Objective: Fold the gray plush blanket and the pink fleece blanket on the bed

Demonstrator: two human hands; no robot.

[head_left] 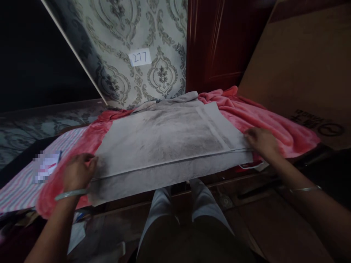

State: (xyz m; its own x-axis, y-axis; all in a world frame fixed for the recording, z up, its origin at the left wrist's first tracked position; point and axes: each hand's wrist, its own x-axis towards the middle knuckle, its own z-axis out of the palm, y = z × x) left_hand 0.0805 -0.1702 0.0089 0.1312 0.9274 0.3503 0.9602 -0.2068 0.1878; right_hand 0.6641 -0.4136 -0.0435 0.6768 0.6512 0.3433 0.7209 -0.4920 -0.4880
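A: Principal item?
B: Cloth [161, 137], grey, one. Lies spread across the pink blanket [263, 113], centre of view, in front of the wallpaper [109, 44]. Darker, brushed-looking patch in the middle; pale band down its right side. Two layers at the near edge, the lower one showing below the upper.

A: Left hand [79, 171]?
B: One, bare, pale bangle [71, 194] at the wrist. Grasping the cloth at its near left corner, thumb against bent fingers.

A: Right hand [261, 140]?
B: One, bare, thin bangle [305, 189] at the wrist. Fingers curled, pinching the cloth at its near right corner. The hands stand well apart, with the near edge stretched between them.

A: Back of the cloth?
B: Grey folds [182, 98], bunched; whether of the same piece, cannot tell.

A: To the left?
B: Striped sheet [68, 140], pink, white and blue, beside the blanket. On it, a flat item [52, 164], partly pixelated, nature unclear.

A: Surroundings?
B: Label [140, 57] on the wallpaper, handwritten "277". Door [216, 40], dark red. Carton [298, 69], brown, right, dark print. Person's legs [157, 204], below the near edge.
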